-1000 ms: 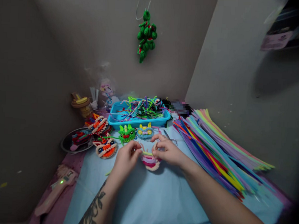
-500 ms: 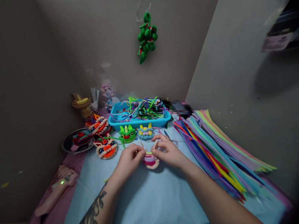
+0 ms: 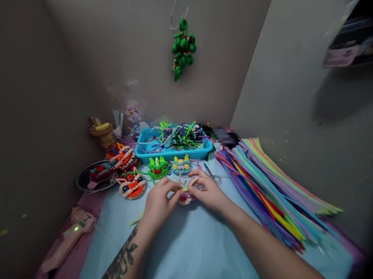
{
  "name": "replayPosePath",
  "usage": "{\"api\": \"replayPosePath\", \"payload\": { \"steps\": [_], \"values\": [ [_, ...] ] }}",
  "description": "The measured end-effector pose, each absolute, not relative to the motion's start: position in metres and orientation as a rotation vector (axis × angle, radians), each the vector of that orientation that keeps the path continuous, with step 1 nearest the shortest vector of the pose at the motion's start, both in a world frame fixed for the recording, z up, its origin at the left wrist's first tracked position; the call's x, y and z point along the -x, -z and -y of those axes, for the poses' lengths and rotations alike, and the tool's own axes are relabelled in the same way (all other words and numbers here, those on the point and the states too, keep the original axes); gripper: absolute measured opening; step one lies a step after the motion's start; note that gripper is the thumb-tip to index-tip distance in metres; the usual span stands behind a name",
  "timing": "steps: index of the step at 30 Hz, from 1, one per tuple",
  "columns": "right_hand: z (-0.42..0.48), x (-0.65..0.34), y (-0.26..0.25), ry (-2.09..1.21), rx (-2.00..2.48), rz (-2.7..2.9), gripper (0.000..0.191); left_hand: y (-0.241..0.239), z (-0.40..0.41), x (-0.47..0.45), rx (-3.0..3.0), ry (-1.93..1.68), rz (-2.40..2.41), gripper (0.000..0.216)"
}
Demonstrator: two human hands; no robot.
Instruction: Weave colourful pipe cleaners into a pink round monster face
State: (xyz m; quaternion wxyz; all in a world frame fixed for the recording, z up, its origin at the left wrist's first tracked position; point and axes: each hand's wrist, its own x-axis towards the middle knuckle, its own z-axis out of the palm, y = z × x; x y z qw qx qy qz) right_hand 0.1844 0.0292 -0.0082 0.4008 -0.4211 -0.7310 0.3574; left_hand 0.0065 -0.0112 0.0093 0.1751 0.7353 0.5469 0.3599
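Note:
Between my hands is a small pipe-cleaner figure (image 3: 185,199) with pink, purple and cream rows and a yellow-green strand on top. My left hand (image 3: 163,196) pinches its left upper edge, thumb and finger closed. From the other side my right hand (image 3: 207,191) grips the upper right with its thumb and index finger. The fingers cover much of the figure. Just beyond my hands lie a green pipe-cleaner dragon face (image 3: 159,168) and a blue-and-yellow pipe-cleaner face (image 3: 181,166).
A blue tray (image 3: 173,154) of pipe-cleaner scraps stands at the back. Bundles of long pipe cleaners (image 3: 274,194) cover the right side, with scissors (image 3: 215,178) nearby. At left are orange faces (image 3: 133,187), a round metal dish (image 3: 85,184) and a pink glue gun (image 3: 71,239).
The figure has tipped, so less of its pink and purple front shows. My hands have come slightly closer together around its top.

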Motion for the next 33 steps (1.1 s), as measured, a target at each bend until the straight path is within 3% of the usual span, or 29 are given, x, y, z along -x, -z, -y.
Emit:
{"api": "replayPosePath", "payload": {
  "steps": [6, 12, 17, 25, 30, 33],
  "values": [
    [-0.029, -0.185, 0.000, -0.969, 0.956, 1.801, 0.018, -0.014, 0.013, -0.008, -2.071, -1.047, -1.519, 0.014],
    [-0.027, -0.190, -0.008, -1.074, 0.863, 1.795, 0.014, -0.017, 0.009, -0.006, -1.905, -1.127, -1.377, 0.015],
    [-0.030, -0.198, -0.009, -1.365, 0.843, 1.777, 0.020, -0.022, 0.010, -0.004, -1.922, -1.035, -1.277, 0.013],
    [-0.036, -0.217, -0.014, -1.487, 0.577, 2.114, 0.029, -0.025, 0.011, -0.001, -1.990, -0.897, -1.214, 0.015],
    [-0.029, -0.201, -0.013, -1.140, 0.714, 2.123, 0.015, -0.025, 0.011, -0.001, -1.965, -0.864, -1.223, 0.015],
    [-0.024, -0.193, -0.008, -0.848, 0.796, 2.113, 0.015, -0.024, 0.012, -0.002, -1.941, -0.874, -1.234, 0.014]
  ]
}}
